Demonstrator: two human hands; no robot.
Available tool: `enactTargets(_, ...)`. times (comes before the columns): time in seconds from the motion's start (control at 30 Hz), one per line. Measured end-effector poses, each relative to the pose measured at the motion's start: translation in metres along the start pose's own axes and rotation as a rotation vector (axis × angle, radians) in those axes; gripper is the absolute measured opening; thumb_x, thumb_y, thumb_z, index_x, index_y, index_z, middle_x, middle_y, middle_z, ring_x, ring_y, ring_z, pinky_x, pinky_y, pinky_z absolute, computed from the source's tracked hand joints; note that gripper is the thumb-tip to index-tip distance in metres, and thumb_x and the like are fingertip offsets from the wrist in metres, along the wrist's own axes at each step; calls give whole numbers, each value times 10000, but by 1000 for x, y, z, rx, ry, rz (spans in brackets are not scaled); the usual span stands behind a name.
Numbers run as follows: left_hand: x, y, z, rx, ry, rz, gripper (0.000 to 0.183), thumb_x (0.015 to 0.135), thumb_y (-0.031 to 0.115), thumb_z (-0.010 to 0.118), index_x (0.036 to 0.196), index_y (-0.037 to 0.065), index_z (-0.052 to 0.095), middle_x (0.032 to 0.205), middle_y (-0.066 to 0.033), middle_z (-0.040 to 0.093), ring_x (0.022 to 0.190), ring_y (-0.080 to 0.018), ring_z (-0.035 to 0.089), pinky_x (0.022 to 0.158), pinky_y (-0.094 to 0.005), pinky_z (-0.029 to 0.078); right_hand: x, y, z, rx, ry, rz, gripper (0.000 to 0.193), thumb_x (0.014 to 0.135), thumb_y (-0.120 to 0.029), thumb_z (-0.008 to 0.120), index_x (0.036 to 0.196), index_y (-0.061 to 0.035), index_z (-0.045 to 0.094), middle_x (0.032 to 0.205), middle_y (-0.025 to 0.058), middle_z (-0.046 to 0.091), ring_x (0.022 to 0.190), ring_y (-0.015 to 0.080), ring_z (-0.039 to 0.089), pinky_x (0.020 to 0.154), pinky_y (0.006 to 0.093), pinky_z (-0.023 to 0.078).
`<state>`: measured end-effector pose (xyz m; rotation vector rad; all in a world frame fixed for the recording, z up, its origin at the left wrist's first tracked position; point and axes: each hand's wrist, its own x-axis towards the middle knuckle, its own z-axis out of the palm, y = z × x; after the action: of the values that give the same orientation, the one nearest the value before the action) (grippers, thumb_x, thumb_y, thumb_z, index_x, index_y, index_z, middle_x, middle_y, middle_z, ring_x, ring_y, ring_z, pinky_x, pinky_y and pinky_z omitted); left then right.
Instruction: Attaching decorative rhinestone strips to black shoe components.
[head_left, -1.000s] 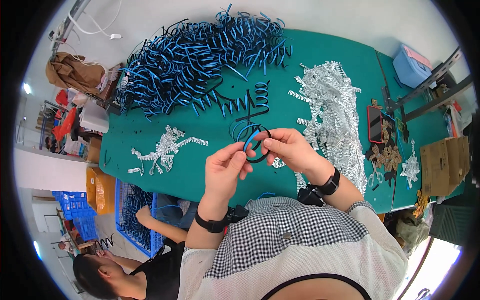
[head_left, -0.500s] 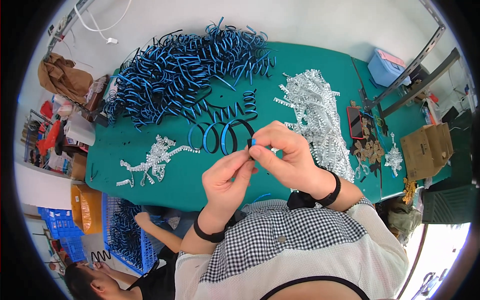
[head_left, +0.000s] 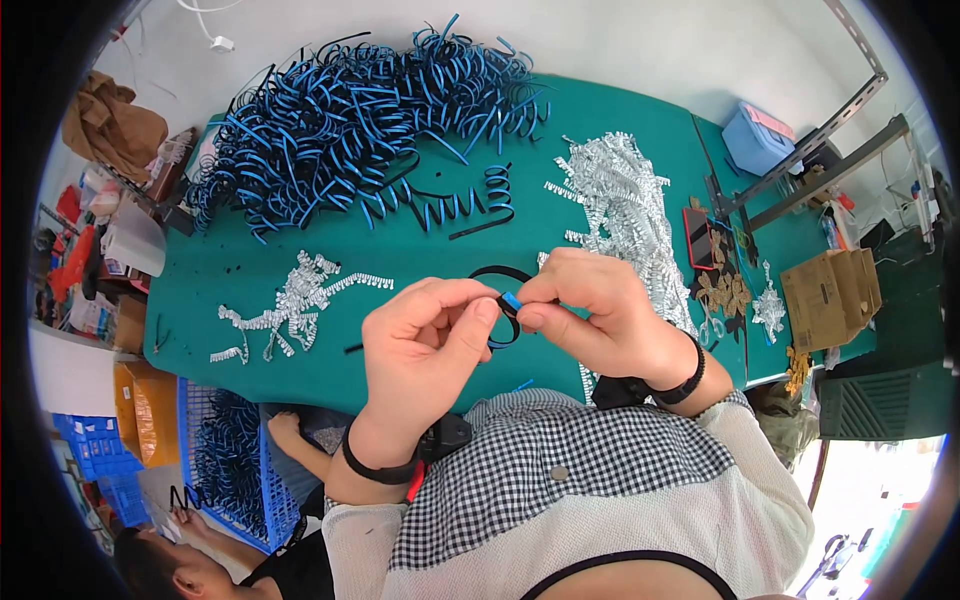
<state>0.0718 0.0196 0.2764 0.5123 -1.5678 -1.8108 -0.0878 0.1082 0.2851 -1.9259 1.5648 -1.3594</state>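
Above the table's near side, my left hand [head_left: 425, 345] and my right hand [head_left: 597, 312] meet, thumbs and forefingers pinched. Between their fingertips is a short stretch of a coiled strip [head_left: 498, 269], black on one face and blue on the other. Its loop rises behind my fingers, and a straight black end sticks out left of my left hand. Part of the strip is hidden by my fingers. Beyond lies a large tangled pile of similar blue-and-black coils [head_left: 330, 140], with a few loose coils [head_left: 450, 205] at its near edge.
On the green table [head_left: 560, 95] lie a large heap of silvery label-like strips [head_left: 620, 200], a smaller heap [head_left: 300, 300], a phone [head_left: 700, 238] and scissors [head_left: 711, 327]. Cardboard boxes [head_left: 830, 295] stand at right. Lower left, a person handles a coil beside a blue crate [head_left: 268, 470].
The strip's large loops, spread to the upper left before, are now gathered to one loop behind my fingers. My left hand has turned and moved left. The whole view has shifted slightly.
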Motion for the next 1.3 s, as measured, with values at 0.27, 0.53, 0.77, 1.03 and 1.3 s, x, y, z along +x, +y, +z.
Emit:
enactTargets(0.27, 1, 2, -12, -13, -88, 18, 80, 804, -25, 581, 877, -44, 608, 779, -36, 559, 616, -49, 539, 501, -161, 426, 2, -10, 2, 93, -30, 83, 121, 761, -67, 639, 872, -17, 637, 706, 65, 613, 634, 176, 572, 565, 282, 450)
enactTargets(0.53, 11, -1, -3, 1, -125, 40, 47, 792, -43, 570, 833, -41, 592, 778, -26, 552, 636, -38, 531, 508, -160, 411, -1, -10, -4, 307, 36, 303, 156, 741, -28, 656, 893, -8, 625, 784, 77, 614, 666, 134, 563, 586, 250, 431)
enactTargets(0.77, 10, 4, 9, 10, -172, 26, 37, 766, -48, 572, 786, -19, 562, 724, -3, 547, 591, -27, 518, 486, -154, 390, -3, -16, -8, 98, 136, 62, 121, 686, -12, 648, 805, -29, 639, 704, 45, 617, 619, 137, 579, 553, 246, 460)
enactTargets(1.03, -3, 12, 15, 58, -138, 46, 40, 768, -42, 574, 793, -18, 555, 720, -7, 550, 584, -24, 514, 484, -153, 389, -13, -31, -7, -137, 203, -2, 128, 663, -13, 679, 774, -34, 618, 711, 51, 605, 615, 182, 567, 539, 276, 453)
enactTargets(1.3, -9, 25, 12, -40, -218, -116, 10, 793, -27, 551, 787, -26, 559, 695, 6, 558, 595, -13, 507, 501, -153, 401, -15, -34, -4, -238, 172, -169, 178, 640, 24, 690, 784, -26, 598, 747, 66, 597, 649, 196, 566, 547, 276, 449)
